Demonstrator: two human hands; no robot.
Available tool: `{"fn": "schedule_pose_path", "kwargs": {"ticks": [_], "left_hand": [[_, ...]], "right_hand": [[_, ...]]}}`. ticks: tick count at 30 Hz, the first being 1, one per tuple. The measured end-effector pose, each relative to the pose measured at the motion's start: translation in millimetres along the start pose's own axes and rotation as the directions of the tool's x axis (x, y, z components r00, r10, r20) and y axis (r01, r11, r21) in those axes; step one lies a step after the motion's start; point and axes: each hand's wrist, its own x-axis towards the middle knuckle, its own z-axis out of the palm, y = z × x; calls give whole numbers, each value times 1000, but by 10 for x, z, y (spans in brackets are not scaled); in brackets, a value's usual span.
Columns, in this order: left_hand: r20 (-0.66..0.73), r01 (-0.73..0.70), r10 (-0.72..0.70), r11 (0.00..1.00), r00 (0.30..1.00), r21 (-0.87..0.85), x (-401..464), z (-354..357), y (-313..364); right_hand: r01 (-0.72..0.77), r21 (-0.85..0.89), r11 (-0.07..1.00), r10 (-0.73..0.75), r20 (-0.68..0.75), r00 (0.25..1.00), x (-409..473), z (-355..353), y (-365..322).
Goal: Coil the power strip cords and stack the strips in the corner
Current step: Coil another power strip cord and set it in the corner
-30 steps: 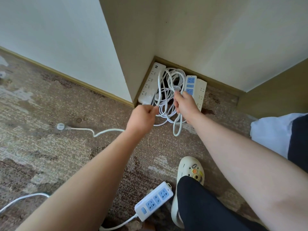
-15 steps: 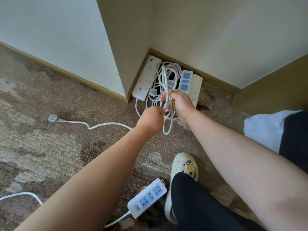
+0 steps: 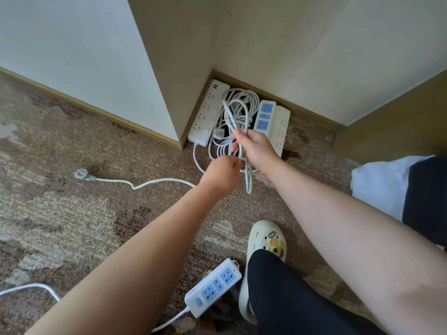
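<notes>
My right hand grips a bundle of white cord loops that stand up above the corner and hang down below my fist. Just to its left, my left hand pinches the same white cord, whose free end trails left across the carpet to a plug. In the corner lie a long white power strip along the left wall, a blue-faced strip and a cream strip beside it. More coiled cord and a second plug lie between them.
Another white strip with blue sockets lies on the patterned carpet by my cream clog, its cord running off to the lower left. Walls and gold skirting close in the corner; a white cloth lies at right.
My right hand has lifted the loops higher, so they stand taller. My left hand has closed in on the right, and the trailing plug has slid right across the carpet.
</notes>
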Motion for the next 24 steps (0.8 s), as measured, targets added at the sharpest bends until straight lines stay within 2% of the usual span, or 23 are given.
{"fn": "schedule_pose_path", "kwargs": {"ticks": [2, 4, 8, 12, 17, 21, 24], "left_hand": [[8, -17, 17, 1000, 1000, 3, -24, 32, -44], [20, -30, 30, 1000, 999, 1, -65, 64, -122], [40, -42, 40, 998, 998, 48, -124, 61, -333], [88, -50, 39, 991, 995, 122, -97, 32, -458], [123, -79, 52, 971, 991, 225, -103, 106, -508], [123, -114, 84, 957, 989, 268, -140, 110, -603], [118, -85, 42, 917, 992, 390, -189, 60, -739]], "right_hand": [[-15, -38, 999, 13, -58, 998, 17, 22, 4], [-43, 5, 999, 44, -126, 991, 53, 2, -14], [-74, 349, 934, 133, -148, 980, 93, -94, -36], [-93, 506, 857, 146, -66, 987, 79, -67, -15], [-121, 474, 872, 145, -14, 989, 64, -9, -3], [-119, 351, 929, 165, -104, 981, 113, -67, 8], [-95, 296, 951, 143, -144, 979, 160, -133, -1]]}}
